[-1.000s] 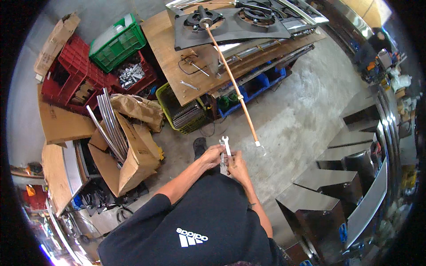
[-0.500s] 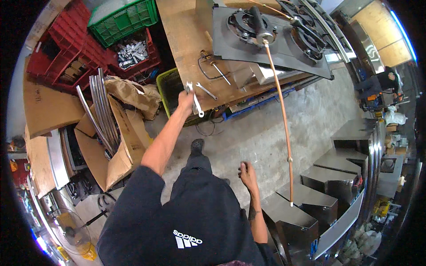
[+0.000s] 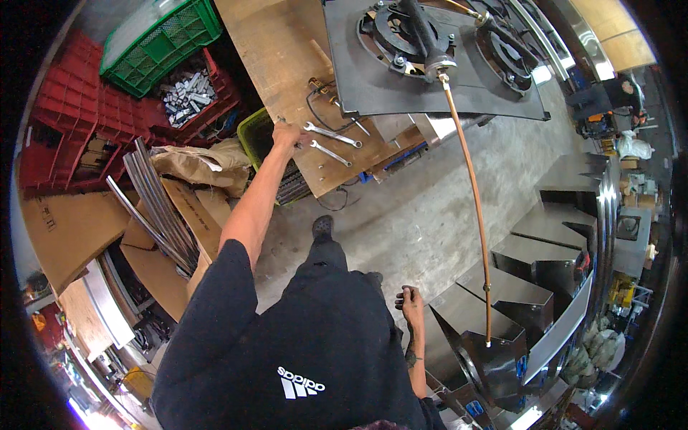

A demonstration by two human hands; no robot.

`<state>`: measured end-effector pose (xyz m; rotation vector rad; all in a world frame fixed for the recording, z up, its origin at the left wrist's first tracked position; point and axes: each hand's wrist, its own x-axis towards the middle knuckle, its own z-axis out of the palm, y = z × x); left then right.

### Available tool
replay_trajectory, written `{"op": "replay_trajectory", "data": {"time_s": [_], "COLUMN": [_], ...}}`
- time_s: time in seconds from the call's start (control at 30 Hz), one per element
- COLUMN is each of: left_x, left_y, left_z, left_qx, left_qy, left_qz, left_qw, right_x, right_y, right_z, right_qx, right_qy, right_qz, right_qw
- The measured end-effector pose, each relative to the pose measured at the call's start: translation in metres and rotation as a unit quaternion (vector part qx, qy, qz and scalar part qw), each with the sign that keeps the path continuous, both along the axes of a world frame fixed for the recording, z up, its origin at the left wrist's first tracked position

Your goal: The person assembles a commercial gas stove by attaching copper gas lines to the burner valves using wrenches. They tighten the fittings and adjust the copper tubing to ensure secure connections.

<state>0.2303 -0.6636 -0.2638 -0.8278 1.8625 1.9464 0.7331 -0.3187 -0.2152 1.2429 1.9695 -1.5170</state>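
My left hand is over the edge of the wooden bench top, its fingers curled closed. Something small and dark shows by the fingers, too small to name. Right beside that hand lie two metal wrenches: a larger wrench and, nearer me, a smaller wrench. Behind them rests a screwdriver with a dark looped cable. My right hand hangs low at my side, fingers loosely bent and apart, holding nothing.
A black gas cooktop stands on the bench. From its burner a long copper pipe sticks out over the floor. Red crates, a green crate and a cardboard box of metal tubes are at left; steel housings at right.
The wrench that was in my left hand now lies on the bench beside the other one. My left hand has moved slightly left and away from me. My right hand has dropped a little.
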Motion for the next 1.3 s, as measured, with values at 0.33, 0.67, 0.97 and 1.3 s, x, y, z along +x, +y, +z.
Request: {"op": "replay_trajectory", "data": {"time_s": [0.33,0.67,0.97,1.3], "left_x": [-0.005,0.096,0.265,0.489], "left_y": [-0.015,0.024,0.135,0.168], "left_z": [-0.063,0.011,0.011,-0.096], "left_qx": [-0.279,-0.175,-0.244,-0.389], "left_qy": [0.068,0.209,0.257,0.081], "left_qz": [-0.002,0.08,0.079,-0.114], "left_qw": [0.958,0.959,0.932,0.911], "right_x": [0.024,0.061,0.073,-0.064], "right_y": [0.028,0.109,0.268,0.352], "right_z": [-0.016,-0.026,-0.054,0.006], "right_qx": [0.056,0.003,0.051,0.056], "right_qy": [-0.008,-0.015,0.066,0.252], "right_qz": [0.029,0.099,0.171,0.278], "right_qw": [0.998,0.995,0.982,0.925]}}
